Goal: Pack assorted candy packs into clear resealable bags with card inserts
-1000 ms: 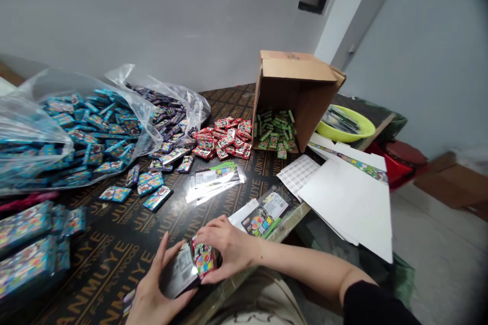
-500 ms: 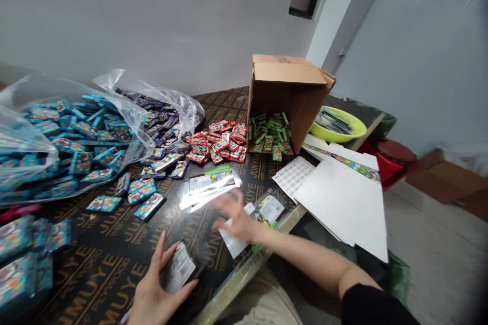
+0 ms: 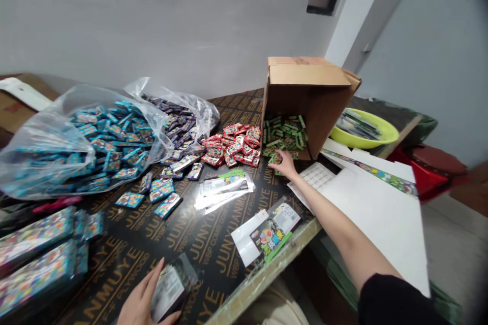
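Upon the dark table point(image 3: 152, 238), far right, lies an open carton point(image 3: 310, 76); the right hand point(image 3: 285, 165) curls at its mouth, the left hand point(image 3: 139, 298), near, grips one clear pouch point(image 3: 170, 288); inside the carton lie green packets point(image 3: 285, 132) (pinched or not, I cannot tell).

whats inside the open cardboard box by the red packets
The cardboard box holds small green packets. The right hand covers some at its opening; the pile's underside is hidden.

Left hand point(image 3: 143, 297) at near left, fingers extended, thumb apart, forearm out of view. Right arm point(image 3: 343, 228) slants from near right toward far middle; right hand point(image 3: 285, 164) fingers bent, grip closure unclear.
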`<state>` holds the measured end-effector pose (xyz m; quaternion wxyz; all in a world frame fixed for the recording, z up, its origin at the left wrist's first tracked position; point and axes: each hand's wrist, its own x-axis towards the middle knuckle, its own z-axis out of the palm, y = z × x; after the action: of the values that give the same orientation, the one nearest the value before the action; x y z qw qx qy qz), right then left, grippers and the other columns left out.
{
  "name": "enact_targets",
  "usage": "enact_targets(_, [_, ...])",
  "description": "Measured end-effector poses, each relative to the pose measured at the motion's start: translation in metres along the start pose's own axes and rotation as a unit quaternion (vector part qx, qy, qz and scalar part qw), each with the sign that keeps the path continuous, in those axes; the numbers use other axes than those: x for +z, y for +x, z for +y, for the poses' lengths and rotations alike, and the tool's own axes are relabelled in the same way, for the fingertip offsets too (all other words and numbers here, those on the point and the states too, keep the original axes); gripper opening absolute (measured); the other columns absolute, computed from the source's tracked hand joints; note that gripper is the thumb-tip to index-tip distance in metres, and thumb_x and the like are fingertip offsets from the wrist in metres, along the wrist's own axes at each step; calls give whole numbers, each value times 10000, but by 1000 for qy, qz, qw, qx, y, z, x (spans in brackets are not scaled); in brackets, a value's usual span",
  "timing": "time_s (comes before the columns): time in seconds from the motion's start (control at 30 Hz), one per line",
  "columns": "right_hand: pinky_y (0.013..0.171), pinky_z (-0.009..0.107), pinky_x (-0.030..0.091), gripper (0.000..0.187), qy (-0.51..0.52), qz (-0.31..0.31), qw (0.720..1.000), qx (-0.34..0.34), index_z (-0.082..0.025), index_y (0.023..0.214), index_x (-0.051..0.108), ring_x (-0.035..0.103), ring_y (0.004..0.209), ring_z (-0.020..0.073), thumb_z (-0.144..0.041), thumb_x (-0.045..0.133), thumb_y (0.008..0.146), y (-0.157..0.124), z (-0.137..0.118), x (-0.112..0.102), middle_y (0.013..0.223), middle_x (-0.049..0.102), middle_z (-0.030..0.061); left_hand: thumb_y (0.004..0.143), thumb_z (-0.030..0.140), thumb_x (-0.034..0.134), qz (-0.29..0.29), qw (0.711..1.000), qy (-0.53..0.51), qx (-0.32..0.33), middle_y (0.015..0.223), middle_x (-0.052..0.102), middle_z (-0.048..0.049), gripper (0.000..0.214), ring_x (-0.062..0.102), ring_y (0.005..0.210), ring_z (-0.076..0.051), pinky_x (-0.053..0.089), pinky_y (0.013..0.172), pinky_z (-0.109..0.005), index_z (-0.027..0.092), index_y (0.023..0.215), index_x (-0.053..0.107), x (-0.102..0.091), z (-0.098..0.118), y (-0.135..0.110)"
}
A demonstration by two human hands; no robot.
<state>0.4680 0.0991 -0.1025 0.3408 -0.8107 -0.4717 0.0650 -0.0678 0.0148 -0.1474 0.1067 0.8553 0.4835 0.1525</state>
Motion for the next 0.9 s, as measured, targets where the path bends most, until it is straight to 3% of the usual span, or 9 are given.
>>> enact_targets(0.1, [954,409,307,756,42,-33,990,-134,-231,1267,432,428,1133,283,-350,705,571,-42,-39,24,1207,504,81,645,390,640,-23,999,3,-31,1129,559,-105,881,569,989,-269,463,852,-396,219,1388,198,-3,1,-4])
enact_targets(0.2, [953,398,304,786,103,-97,953,-269,-227,1294,371,424,1139,267,-337,701,589,-92,-78,42,1236,480,82,665,367,625,-36,998,-10,-46,1149,521,-111,890,537,1013,-261,430,879,-398,206,1399,149,-6,12,-3])
enact_targets(0.37, [919,412,295,856,114,-274,877,-378,-202,1296,379,456,1093,280,-449,740,560,-166,-126,75,1196,516,111,653,331,634,-39,997,-32,-62,1139,505,-111,890,487,1044,-275,383,899,-428,197,1394,160,-9,33,-2])
enact_targets(0.47, [909,438,280,911,57,-338,848,-404,-206,1313,373,445,1089,303,-524,734,539,-189,-135,89,1212,502,141,629,319,653,-30,997,-40,-65,1147,503,-110,915,468,1062,-281,355,918,-441,200,1392,163,-11,35,-7])
enact_targets(0.6, [930,452,261,867,-12,-353,829,-435,-234,1332,354,373,1159,322,-480,711,581,-199,-139,93,1302,398,153,602,310,673,-16,996,-47,-75,1153,506,-107,929,471,1054,-278,346,924,-436,202,1385,185,-13,31,-16])
enact_targets(0.77, [820,414,375,893,-52,-314,890,-325,-227,1378,273,522,935,292,-616,601,643,-216,-152,87,1089,472,140,614,322,671,0,996,-41,-84,1197,491,-103,910,456,1079,-282,327,942,-437,214,1381,195,-11,28,-19])
enact_targets(0.83, [756,384,412,931,-39,-339,892,-297,-278,1401,183,566,834,250,-648,580,644,-222,-158,81,1119,436,134,621,329,669,3,995,-38,-88,1198,490,-102,899,454,1082,-282,323,943,-439,218,1380,198,-11,27,-19])
enact_targets(0.9, [734,359,428,969,-9,-382,874,-301,-304,1404,143,579,789,215,-598,637,624,-223,-161,74,1133,433,122,621,337,673,3,995,-37,-89,1195,489,-103,900,453,1082,-280,324,941,-435,216,1379,202,-11,27,-19])
